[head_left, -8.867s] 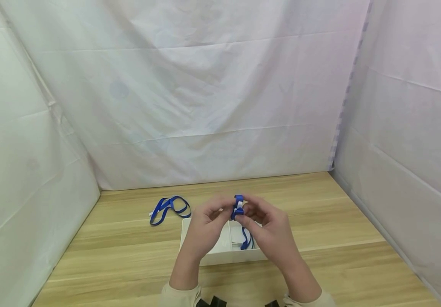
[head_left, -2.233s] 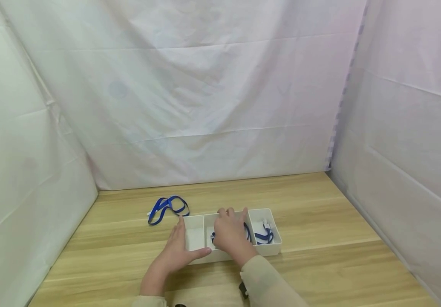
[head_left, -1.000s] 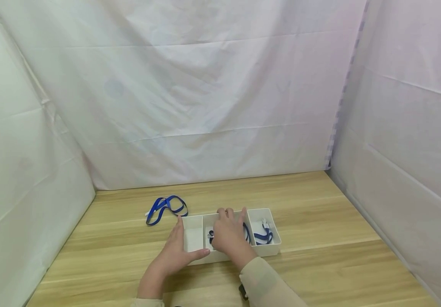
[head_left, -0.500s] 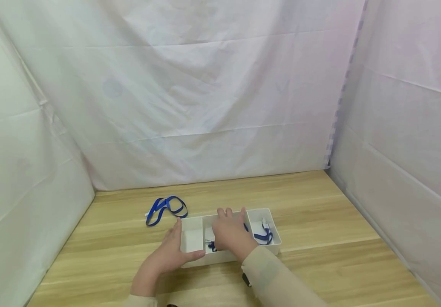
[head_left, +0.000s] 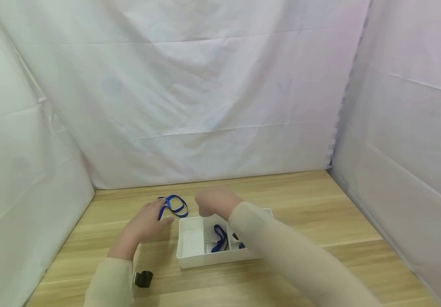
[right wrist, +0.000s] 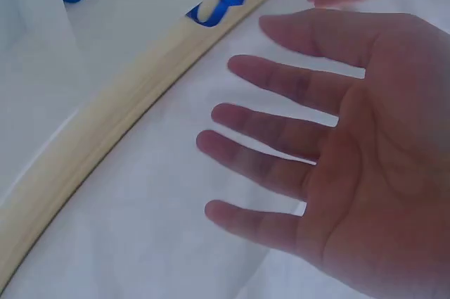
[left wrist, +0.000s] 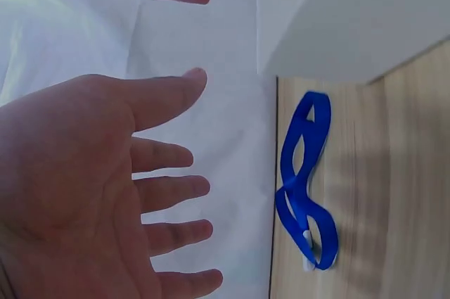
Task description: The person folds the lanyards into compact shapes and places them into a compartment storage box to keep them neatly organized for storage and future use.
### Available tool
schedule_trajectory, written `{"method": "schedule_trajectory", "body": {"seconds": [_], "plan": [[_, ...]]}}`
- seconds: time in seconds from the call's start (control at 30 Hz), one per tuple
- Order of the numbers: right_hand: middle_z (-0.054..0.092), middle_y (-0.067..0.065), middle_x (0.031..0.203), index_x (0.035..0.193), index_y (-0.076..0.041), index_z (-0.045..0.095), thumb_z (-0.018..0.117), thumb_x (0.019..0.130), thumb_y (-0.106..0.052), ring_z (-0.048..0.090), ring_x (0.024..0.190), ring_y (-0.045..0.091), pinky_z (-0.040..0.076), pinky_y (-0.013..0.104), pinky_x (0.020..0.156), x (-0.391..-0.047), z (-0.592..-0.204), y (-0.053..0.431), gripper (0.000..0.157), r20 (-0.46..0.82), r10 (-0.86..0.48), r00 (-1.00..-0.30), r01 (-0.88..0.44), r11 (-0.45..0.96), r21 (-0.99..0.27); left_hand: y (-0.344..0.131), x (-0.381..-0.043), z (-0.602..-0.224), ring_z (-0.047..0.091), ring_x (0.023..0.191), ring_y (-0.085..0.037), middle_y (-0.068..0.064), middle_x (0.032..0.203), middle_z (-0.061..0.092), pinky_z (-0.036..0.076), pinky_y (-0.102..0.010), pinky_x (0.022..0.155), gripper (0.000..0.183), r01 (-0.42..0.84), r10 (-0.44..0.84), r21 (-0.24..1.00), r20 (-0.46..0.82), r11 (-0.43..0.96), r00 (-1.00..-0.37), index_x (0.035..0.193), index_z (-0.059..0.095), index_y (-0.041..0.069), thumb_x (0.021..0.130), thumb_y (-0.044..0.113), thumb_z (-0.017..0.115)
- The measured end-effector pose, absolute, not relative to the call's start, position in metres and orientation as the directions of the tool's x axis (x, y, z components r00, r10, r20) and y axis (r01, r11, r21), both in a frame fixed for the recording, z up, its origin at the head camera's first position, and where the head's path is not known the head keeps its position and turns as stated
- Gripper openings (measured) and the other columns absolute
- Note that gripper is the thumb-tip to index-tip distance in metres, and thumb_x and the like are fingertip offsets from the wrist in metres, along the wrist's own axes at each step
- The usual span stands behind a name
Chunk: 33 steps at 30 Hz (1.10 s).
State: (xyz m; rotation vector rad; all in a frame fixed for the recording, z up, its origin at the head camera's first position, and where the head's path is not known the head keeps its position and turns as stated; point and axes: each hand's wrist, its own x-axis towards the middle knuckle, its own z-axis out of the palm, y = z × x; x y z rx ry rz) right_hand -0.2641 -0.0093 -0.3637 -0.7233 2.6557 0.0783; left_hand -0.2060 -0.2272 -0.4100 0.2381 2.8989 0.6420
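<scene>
My left hand (head_left: 147, 221), fingers extended and spread, is over the left end of a loosely looped blue lanyard (head_left: 182, 208) on the table. In the left wrist view the lanyard (left wrist: 320, 126) lies beyond the fingertips, its small white end piece showing. My right hand (head_left: 214, 201) hovers near the far rim of a white three-compartment box (head_left: 220, 258); its spread, bare fingers (right wrist: 271, 165) show in the right wrist view. A folded blue lanyard (head_left: 219, 245) lies in the middle compartment. The right compartment, mostly hidden by my sleeve, shows a bit of blue strap (head_left: 241, 245).
The box's left compartment (head_left: 192, 238) shows a bare white floor. A wood-grain table (head_left: 304, 192) is bordered by a white cloth (head_left: 205, 106) at the back and sides. A small black device (head_left: 143, 279) sits at my left wrist.
Both hands have left the box: the left moved left to the loose lanyard, the right rose out of the middle compartment toward the back. Earlier, both hands held a folded blue lanyard.
</scene>
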Motion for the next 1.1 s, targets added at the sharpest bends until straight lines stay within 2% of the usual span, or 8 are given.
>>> {"method": "schedule_trajectory", "body": {"seconds": [0.1, 0.2, 0.3, 0.53, 0.63, 0.8, 0.97, 1.1], "plan": [[0.069, -0.002, 0.099, 0.104, -0.019, 0.069, 0.062, 0.102, -0.012, 0.057, 0.081, 0.016, 0.054, 0.035, 0.078, -0.273, -0.367, -0.021, 0.010, -0.405, -0.478, -0.779, -0.500, 0.864, -0.058, -0.229, -0.219, -0.409, 0.047, 0.144, -0.057, -0.036, 0.159, 0.045, 0.042, -0.069, 0.116, 0.060, 0.110, 0.182, 0.372, -0.166, 0.922, -0.969, 0.157, 0.041, -0.008, 0.109, 0.022, 0.057], [0.070, -0.004, 0.102, 0.109, -0.021, 0.069, 0.063, 0.102, -0.013, 0.059, 0.084, 0.015, 0.054, 0.035, 0.079, -0.278, -0.372, -0.036, 0.012, -0.407, -0.486, -0.773, -0.515, 0.856, -0.043, -0.238, -0.236, -0.415, 0.068, 0.115, -0.043, -0.030, 0.134, 0.067, 0.056, -0.056, 0.098, 0.041, 0.082, 0.155, 0.329, -0.203, 0.941, -0.967, 0.142, 0.057, -0.007, 0.106, 0.012, 0.055], [0.069, -0.005, 0.096, 0.104, -0.020, 0.071, 0.064, 0.103, -0.016, 0.059, 0.079, 0.013, 0.053, 0.031, 0.074, -0.279, -0.377, -0.053, 0.008, -0.385, -0.520, -0.762, -0.549, 0.835, -0.041, -0.256, -0.253, -0.431, 0.063, 0.087, -0.029, -0.018, 0.102, 0.071, 0.054, -0.047, 0.080, 0.024, 0.040, 0.111, 0.298, -0.223, 0.954, -0.969, 0.120, 0.066, -0.004, 0.102, 0.008, 0.058], [0.068, -0.008, 0.092, 0.091, -0.024, 0.068, 0.064, 0.104, -0.030, 0.058, 0.076, 0.011, 0.048, 0.027, 0.066, -0.269, -0.389, -0.094, 0.015, -0.346, -0.562, -0.751, -0.590, 0.807, -0.029, -0.304, -0.273, -0.466, 0.064, 0.124, -0.051, -0.033, 0.135, 0.066, 0.054, -0.064, 0.103, 0.039, -0.013, 0.055, 0.287, -0.230, 0.958, -0.972, 0.134, 0.063, -0.010, 0.095, -0.004, 0.059], [0.071, -0.013, 0.129, 0.115, -0.031, 0.075, 0.056, 0.108, -0.051, 0.066, 0.109, 0.008, 0.055, 0.029, 0.088, -0.263, -0.395, -0.107, 0.029, -0.425, -0.498, -0.756, -0.552, 0.834, 0.005, -0.313, -0.273, -0.475, 0.064, 0.124, -0.053, -0.034, 0.133, 0.067, 0.054, -0.065, 0.102, 0.039, -0.018, 0.058, 0.332, -0.218, 0.943, -0.974, 0.133, 0.065, -0.007, 0.095, -0.005, 0.056], [0.036, -0.018, 0.171, 0.156, -0.042, 0.051, 0.034, 0.102, -0.079, 0.040, 0.157, 0.011, 0.043, 0.043, 0.123, -0.266, -0.414, -0.112, 0.067, -0.573, -0.403, -0.713, -0.424, 0.899, -0.105, -0.320, -0.270, -0.491, 0.065, 0.122, -0.052, -0.032, 0.129, 0.068, 0.055, -0.066, 0.099, 0.038, -0.023, 0.062, 0.393, -0.203, 0.919, -0.977, 0.130, 0.069, -0.003, 0.096, -0.004, 0.052], [0.045, -0.011, 0.168, 0.160, -0.036, 0.047, 0.029, 0.102, -0.081, 0.043, 0.157, 0.020, 0.039, 0.048, 0.126, -0.286, -0.440, -0.092, 0.075, -0.569, -0.438, -0.696, -0.325, 0.899, -0.295, -0.319, -0.269, -0.498, 0.067, 0.117, -0.048, -0.028, 0.124, 0.070, 0.056, -0.065, 0.097, 0.030, -0.045, 0.036, 0.426, -0.181, 0.904, -0.983, 0.123, 0.072, -0.003, 0.097, 0.001, 0.057], [0.056, -0.006, 0.161, 0.153, -0.033, 0.057, 0.027, 0.102, -0.082, 0.054, 0.148, 0.023, 0.044, 0.049, 0.122, -0.302, -0.451, -0.069, 0.077, -0.510, -0.430, -0.745, -0.343, 0.903, -0.260, -0.320, -0.266, -0.493, 0.068, 0.116, -0.049, -0.028, 0.124, 0.072, 0.055, -0.065, 0.097, 0.031, -0.048, 0.027, 0.415, -0.172, 0.909, -0.985, 0.120, 0.073, -0.006, 0.093, 0.003, 0.061]]}}
